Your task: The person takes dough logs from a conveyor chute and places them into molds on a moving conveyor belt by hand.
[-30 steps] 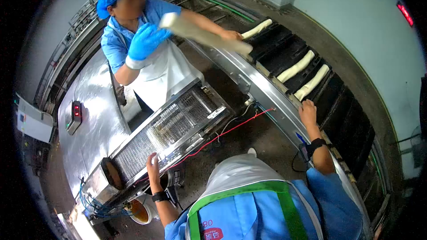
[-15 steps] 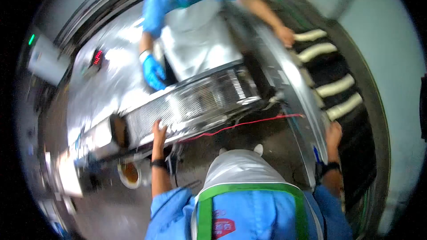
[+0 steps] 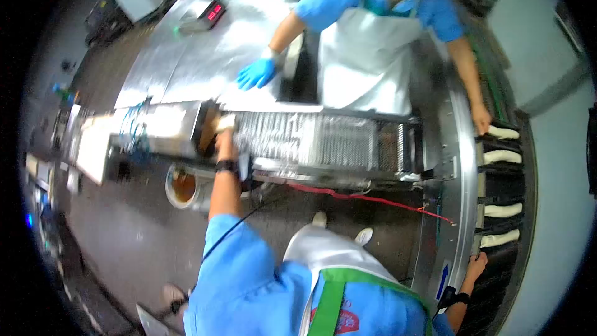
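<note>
My left hand (image 3: 225,142) is over the left end of the ridged metal conveyor (image 3: 348,140), by the mouth of a boxy metal housing (image 3: 171,127). Its fingers are closed at a pale dough piece (image 3: 226,122), blurred by motion. At the right, my right hand (image 3: 477,266) rests with curled fingers at the edge of a black belt (image 3: 500,289); what lies inside them is hidden. Just above it is a pale dough strip (image 3: 500,238), with another dough strip (image 3: 504,210) farther along.
Across the conveyor a co-worker in a white apron (image 3: 364,56) has a blue-gloved hand (image 3: 256,74) over a steel table (image 3: 180,56) and a bare hand (image 3: 481,118) at the dough strips. A scale (image 3: 204,15), a bucket (image 3: 180,186) and a red cord (image 3: 367,198) are also around.
My left hand has moved to the housing mouth, where a pale piece now shows at its fingers. The co-worker's gloved hand has lifted off the conveyor's far edge. The whole view has turned.
</note>
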### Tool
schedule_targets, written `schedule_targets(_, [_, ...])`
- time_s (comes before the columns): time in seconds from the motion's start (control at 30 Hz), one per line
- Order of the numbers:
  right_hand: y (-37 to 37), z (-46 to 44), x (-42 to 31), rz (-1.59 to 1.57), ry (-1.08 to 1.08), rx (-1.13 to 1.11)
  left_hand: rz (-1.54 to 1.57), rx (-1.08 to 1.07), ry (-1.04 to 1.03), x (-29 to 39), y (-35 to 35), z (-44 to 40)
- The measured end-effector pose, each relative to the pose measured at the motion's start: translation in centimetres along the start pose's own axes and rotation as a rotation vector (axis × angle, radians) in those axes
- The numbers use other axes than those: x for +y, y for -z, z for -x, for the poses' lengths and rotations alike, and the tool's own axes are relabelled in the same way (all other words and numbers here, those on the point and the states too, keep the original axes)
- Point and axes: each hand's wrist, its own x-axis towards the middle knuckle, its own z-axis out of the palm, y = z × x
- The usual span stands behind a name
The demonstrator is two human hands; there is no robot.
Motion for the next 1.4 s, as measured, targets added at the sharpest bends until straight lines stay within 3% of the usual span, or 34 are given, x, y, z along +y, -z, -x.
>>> schedule_targets(0.03, [0.1,0.2,-0.2,0.004,0.033,0.000,0.037,0.042,-0.032,2.9,-0.5,5.2])
schedule_targets(0.1, [-0.2,0.5,0.1,-0.032,0.080,-0.007,0.350,-0.229,-0.047,2.7,0.1,3.2])
schedule_targets(0.13, [0.1,0.8,-0.3,-0.004,0.069,0.015,0.368,-0.313,-0.263,0.5,0.0,-2.8])
schedule_targets(0.17, [0.4,1.2,-0.8,0.027,0.066,0.023,0.354,-0.358,-0.289,1.0,-0.7,-2.9])
schedule_targets(0.2, [-0.4,1.3,-0.4,0.011,0.026,0.028,0.205,-0.108,-0.120,1.8,-1.0,-2.7])
schedule_targets(0.27, [-2.3,0.8,0.7,0.093,0.030,0.025,0.126,0.119,0.033,3.6,-1.7,-0.8])
schedule_targets(0.4, [-1.0,1.0,-0.9,0.046,-0.034,-0.029,0.127,0.290,0.160,4.1,-3.0,-0.6])
schedule_targets(0.47, [0.1,1.2,-2.0,0.007,-0.042,-0.015,-1.254,0.075,-0.228,2.1,-3.4,-6.0])
schedule_targets(0.5, [0.3,1.5,-2.1,-0.032,-0.036,0.005,-1.244,0.095,-0.302,2.0,-2.6,-4.6])
schedule_targets(0.57, [-0.5,1.5,-1.5,-0.027,-0.037,0.009,-0.166,0.027,-0.160,1.4,-1.8,-1.6])
schedule_targets(0.6, [0.4,1.7,-2.5,-0.044,-0.053,-0.009,0.223,-0.072,-0.111,1.3,-1.2,0.0])
schedule_targets(0.63, [0.9,1.5,-2.8,-0.059,-0.069,-0.029,0.460,-0.152,-0.068,1.3,-0.5,1.9])
schedule_targets(0.7, [-1.0,1.0,-1.5,-0.028,-0.018,0.014,0.620,-0.310,-0.055,1.5,1.4,6.2])
schedule_targets(0.83, [1.9,1.6,-3.2,-0.063,0.099,0.112,0.656,-0.597,-0.141,4.5,4.0,14.7])
schedule_targets(0.9, [2.1,1.3,-3.2,-0.069,0.059,0.043,0.472,-0.558,-0.337,9.0,1.4,26.6])
schedule_targets(0.93, [1.9,1.6,-3.0,-0.064,0.113,0.122,0.339,-0.705,-0.371,9.2,1.4,25.0])
schedule_targets(1.03, [2.3,1.9,-3.0,-0.107,0.083,0.055,0.357,-0.988,-0.277,13.1,-4.2,33.4])
schedule_targets(1.07, [2.5,1.9,-2.9,-0.129,0.083,0.062,0.218,-1.132,-0.386,14.0,-6.8,34.8])
schedule_targets(1.13, [2.5,2.0,-2.8,-0.153,0.067,0.071,0.164,-1.323,-0.377,15.5,-11.7,38.5])
schedule_targets(1.17, [2.5,1.9,-2.5,-0.163,0.067,0.048,0.252,-1.370,-0.253,15.8,-14.2,41.7])
schedule_targets(1.3, [3.1,1.7,-1.9,-0.232,0.132,0.072,0.142,-1.772,-0.353,17.0,-25.7,56.2])
schedule_targets(1.4, [3.7,1.6,-1.6,-0.232,0.120,0.040,-0.117,-1.999,-0.482,16.7,-33.9,63.6])
